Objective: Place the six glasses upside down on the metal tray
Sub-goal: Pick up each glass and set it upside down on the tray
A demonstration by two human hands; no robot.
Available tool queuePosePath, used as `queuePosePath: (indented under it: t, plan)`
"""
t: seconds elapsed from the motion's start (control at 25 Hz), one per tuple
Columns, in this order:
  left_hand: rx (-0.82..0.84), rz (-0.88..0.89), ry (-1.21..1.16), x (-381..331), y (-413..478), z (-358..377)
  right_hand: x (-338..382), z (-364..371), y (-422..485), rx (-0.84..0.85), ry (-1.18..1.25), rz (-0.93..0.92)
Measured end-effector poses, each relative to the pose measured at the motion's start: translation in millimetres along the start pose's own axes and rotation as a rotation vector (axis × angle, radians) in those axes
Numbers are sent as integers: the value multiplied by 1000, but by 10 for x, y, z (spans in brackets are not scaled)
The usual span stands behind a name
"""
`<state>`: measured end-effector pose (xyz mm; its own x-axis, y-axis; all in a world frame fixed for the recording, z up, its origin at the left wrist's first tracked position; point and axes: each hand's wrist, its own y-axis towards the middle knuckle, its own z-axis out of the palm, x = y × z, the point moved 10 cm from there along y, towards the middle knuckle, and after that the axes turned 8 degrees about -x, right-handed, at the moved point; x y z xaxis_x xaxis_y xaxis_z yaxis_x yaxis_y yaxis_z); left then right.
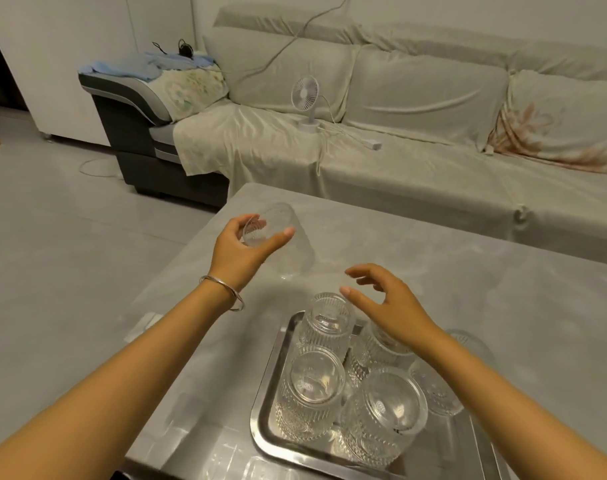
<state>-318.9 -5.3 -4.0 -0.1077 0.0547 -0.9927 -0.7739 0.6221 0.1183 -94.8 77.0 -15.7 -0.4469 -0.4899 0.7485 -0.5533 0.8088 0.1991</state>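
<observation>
My left hand (pixel 241 252) is shut on a clear ribbed glass (pixel 291 252), held tilted above the grey table, left of and beyond the metal tray (pixel 260 420). Several ribbed glasses stand upside down on the tray: one at the far left corner (pixel 326 320), one at the near left (pixel 312 386), one at the near middle (pixel 385 414). Others sit partly hidden under my right forearm. My right hand (pixel 388 306) hovers open over the tray's far side, fingers spread, touching nothing.
The grey table (pixel 485 271) ends on the left, with the floor (pixel 70 237) below. A covered sofa (pixel 433 168) stands behind the table, with a small white fan (pixel 307 98) and its cable on the seat.
</observation>
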Motion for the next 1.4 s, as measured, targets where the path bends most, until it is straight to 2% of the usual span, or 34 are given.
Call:
queuePosePath:
  t: [0.08,0.16,0.32,0.44,0.68,0.76,0.84,1.0,1.16,1.24,1.4]
  plan:
    - [46,-77,-154,-238,-152,10,121,-147,-61,-33,174,51]
    - [159,-169,-266,-438,-349,101,242,-238,-168,-5,340,121]
    - [397,-255,-362,-698,-851,438,461,-307,-497,161,693,278]
    - [511,-277,-397,-751,-1203,726,538,-599,-726,117,817,256]
    - [683,-146,-156,-683,-1669,1140,202,-1315,-1131,-126,702,271]
    - [736,-45,-42,-652,-1757,1235,125,-1504,-1232,-182,646,268]
    - [710,108,110,-610,-1760,1233,72,-1635,-1313,-218,572,257]
    - [638,388,567,-293,-1730,1126,-17,-1732,-1462,-217,331,221]
    - [653,510,888,30,-1782,1115,-105,-1629,-1549,-179,138,210]
    - [648,579,976,82,-1801,1135,-166,-1501,-1575,-143,70,212]
    - [636,609,997,107,-1797,1154,-320,-1243,-1601,-94,-19,222]
